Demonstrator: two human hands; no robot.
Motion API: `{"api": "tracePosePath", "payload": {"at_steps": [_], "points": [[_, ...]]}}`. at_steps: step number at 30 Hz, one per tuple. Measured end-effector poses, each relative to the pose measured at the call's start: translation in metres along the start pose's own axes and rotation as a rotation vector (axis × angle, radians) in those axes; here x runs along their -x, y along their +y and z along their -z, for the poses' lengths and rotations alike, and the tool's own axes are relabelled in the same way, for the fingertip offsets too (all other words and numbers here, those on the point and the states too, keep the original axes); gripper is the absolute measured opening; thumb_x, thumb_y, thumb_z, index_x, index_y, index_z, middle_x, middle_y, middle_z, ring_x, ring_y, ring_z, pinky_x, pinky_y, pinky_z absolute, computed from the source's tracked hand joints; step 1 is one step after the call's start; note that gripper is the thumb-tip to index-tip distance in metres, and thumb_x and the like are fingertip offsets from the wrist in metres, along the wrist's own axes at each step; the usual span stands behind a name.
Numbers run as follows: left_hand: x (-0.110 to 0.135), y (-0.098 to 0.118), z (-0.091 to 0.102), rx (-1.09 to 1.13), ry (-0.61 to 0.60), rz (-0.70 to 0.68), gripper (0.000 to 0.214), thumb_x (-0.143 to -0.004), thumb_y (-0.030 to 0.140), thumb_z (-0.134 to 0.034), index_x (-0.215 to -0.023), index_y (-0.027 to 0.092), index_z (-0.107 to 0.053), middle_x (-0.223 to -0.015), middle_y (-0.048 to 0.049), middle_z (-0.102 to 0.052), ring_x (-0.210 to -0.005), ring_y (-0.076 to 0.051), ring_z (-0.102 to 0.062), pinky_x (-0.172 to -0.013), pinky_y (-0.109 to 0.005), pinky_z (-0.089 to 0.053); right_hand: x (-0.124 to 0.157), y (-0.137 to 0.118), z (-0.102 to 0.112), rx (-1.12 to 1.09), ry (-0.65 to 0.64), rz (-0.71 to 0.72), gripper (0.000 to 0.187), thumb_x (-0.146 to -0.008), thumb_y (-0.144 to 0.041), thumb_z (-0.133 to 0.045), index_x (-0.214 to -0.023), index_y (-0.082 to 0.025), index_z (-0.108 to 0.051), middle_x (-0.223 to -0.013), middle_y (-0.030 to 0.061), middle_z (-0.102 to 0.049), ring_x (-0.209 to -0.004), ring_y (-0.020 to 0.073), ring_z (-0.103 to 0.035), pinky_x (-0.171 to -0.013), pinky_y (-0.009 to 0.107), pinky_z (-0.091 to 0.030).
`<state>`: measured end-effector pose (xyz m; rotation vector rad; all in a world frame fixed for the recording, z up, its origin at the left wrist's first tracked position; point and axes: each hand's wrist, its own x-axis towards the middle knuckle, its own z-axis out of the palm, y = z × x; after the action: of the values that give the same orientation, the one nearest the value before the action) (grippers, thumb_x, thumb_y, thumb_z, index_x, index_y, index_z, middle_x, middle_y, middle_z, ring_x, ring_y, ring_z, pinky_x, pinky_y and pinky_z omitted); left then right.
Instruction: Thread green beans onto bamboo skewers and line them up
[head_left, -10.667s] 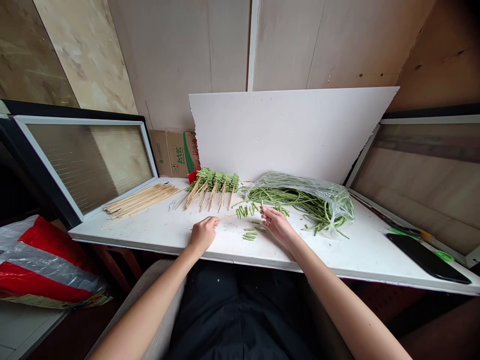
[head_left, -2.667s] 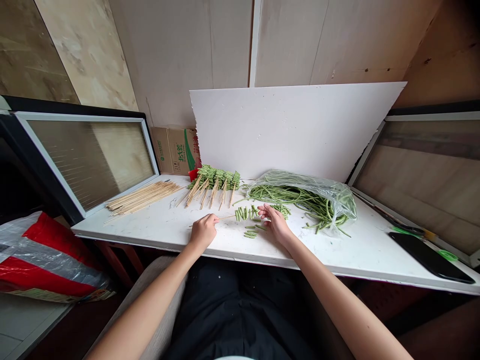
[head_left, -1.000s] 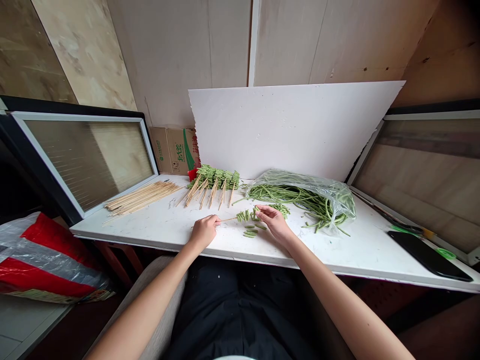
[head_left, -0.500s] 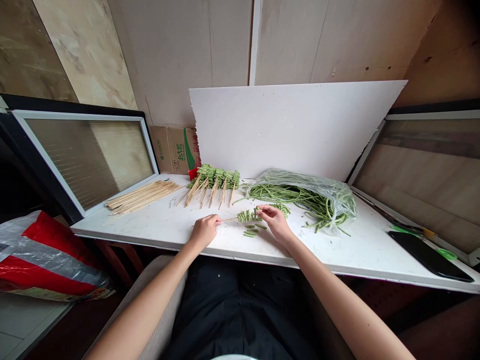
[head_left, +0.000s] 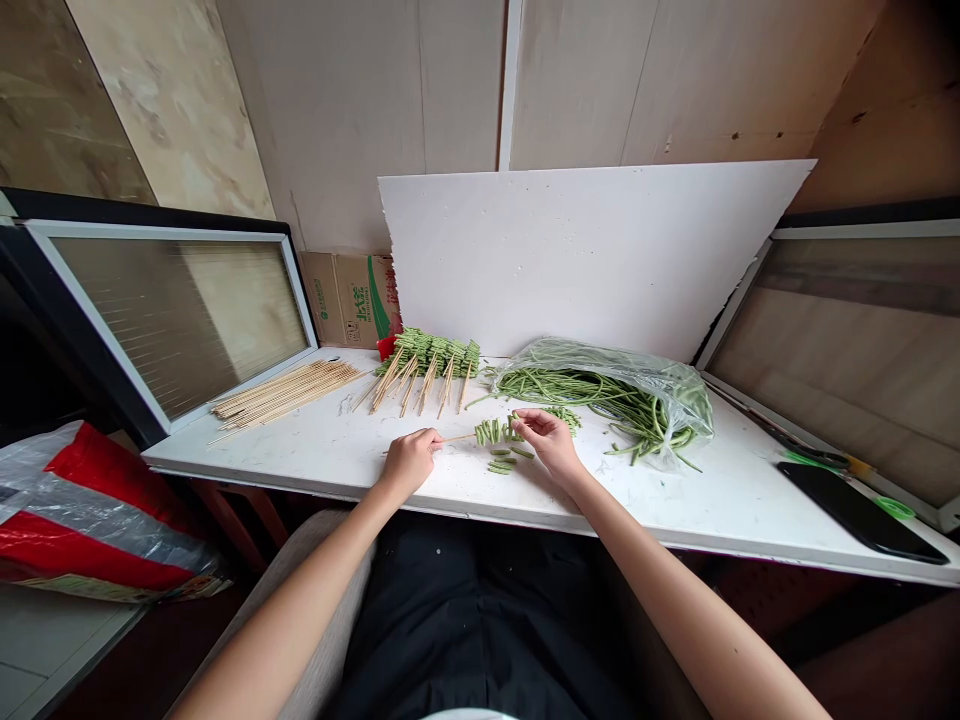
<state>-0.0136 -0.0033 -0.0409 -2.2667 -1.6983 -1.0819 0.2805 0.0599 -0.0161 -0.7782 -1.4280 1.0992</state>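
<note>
My left hand [head_left: 409, 461] is closed on the blunt end of a thin bamboo skewer [head_left: 456, 437] that lies low over the white table [head_left: 337, 455]. Several short green bean pieces [head_left: 491, 432] sit threaded on the skewer's far end. My right hand [head_left: 550, 441] pinches a bean piece at the skewer's tip. A few loose cut bean pieces [head_left: 502, 462] lie on the table between my hands.
A pile of finished bean skewers [head_left: 429, 362] lies behind, bare skewers [head_left: 281, 393] to the left. A clear bag of long beans [head_left: 607, 395] sits at the right. A black phone [head_left: 859, 514] and green-handled tool [head_left: 825, 463] lie far right. A white board [head_left: 585, 255] leans on the wall.
Over ten seconds more bean pieces have gone onto the skewer and fewer lie loose. In the last second my right hand stays at the tip, barely shifting.
</note>
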Motion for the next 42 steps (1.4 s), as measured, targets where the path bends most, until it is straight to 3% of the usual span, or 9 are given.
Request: {"api": "tracePosePath", "payload": {"at_steps": [9, 17, 24, 36, 42], "points": [[0.000, 0.002, 0.000, -0.008, -0.005, 0.006, 0.038, -0.078, -0.010, -0.050, -0.089, 0.021, -0.068, -0.089, 0.0000, -0.082, -0.088, -0.019, -0.080, -0.069, -0.025, -0.055, 0.000, 0.000, 0.000, 0.092, -0.032, -0.029, 0.042, -0.080, -0.054, -0.085, -0.108, -0.024, -0.080, -0.127, 0.0125, -0.074, -0.106, 0.0283, -0.072, -0.094, 0.042, -0.057], [0.000, 0.002, 0.001, 0.006, -0.002, -0.007, 0.039, -0.077, -0.012, -0.050, -0.088, 0.021, -0.068, -0.087, 0.0002, -0.082, -0.088, -0.019, -0.080, -0.069, -0.024, -0.056, 0.001, -0.001, 0.000, 0.066, 0.002, -0.004, 0.051, -0.075, -0.053, -0.089, -0.111, -0.020, -0.077, -0.092, 0.0086, -0.076, -0.089, 0.0246, -0.072, -0.086, 0.039, -0.057], [0.000, 0.003, 0.001, -0.005, -0.004, -0.020, 0.038, -0.078, -0.010, -0.050, -0.088, 0.021, -0.068, -0.089, -0.0001, -0.082, -0.087, -0.018, -0.080, -0.069, -0.024, -0.056, 0.000, 0.002, 0.001, 0.052, -0.016, 0.019, 0.054, -0.076, -0.054, -0.087, -0.116, -0.019, -0.075, -0.087, 0.0065, -0.073, -0.080, 0.0213, -0.068, -0.074, 0.034, -0.055], [-0.001, 0.002, 0.001, 0.001, -0.019, 0.009, 0.038, -0.079, -0.009, -0.051, -0.090, 0.022, -0.069, -0.090, -0.0002, -0.082, -0.089, -0.019, -0.079, -0.071, -0.025, -0.056, 0.002, -0.003, -0.001, 0.088, -0.037, 0.013, 0.056, -0.077, -0.057, -0.085, -0.119, -0.021, -0.074, -0.097, 0.0086, -0.076, -0.090, 0.0239, -0.070, -0.081, 0.036, -0.056], [0.000, 0.003, 0.001, -0.037, -0.001, 0.021, 0.036, -0.081, -0.006, -0.052, -0.093, 0.023, -0.070, -0.090, -0.0006, -0.082, -0.089, -0.020, -0.079, -0.071, -0.026, -0.056, -0.002, -0.009, 0.005, 0.163, 0.017, 0.018, 0.054, -0.087, -0.064, -0.072, -0.123, -0.023, -0.074, -0.115, 0.0118, -0.076, -0.100, 0.0261, -0.069, -0.083, 0.037, -0.054]]}}
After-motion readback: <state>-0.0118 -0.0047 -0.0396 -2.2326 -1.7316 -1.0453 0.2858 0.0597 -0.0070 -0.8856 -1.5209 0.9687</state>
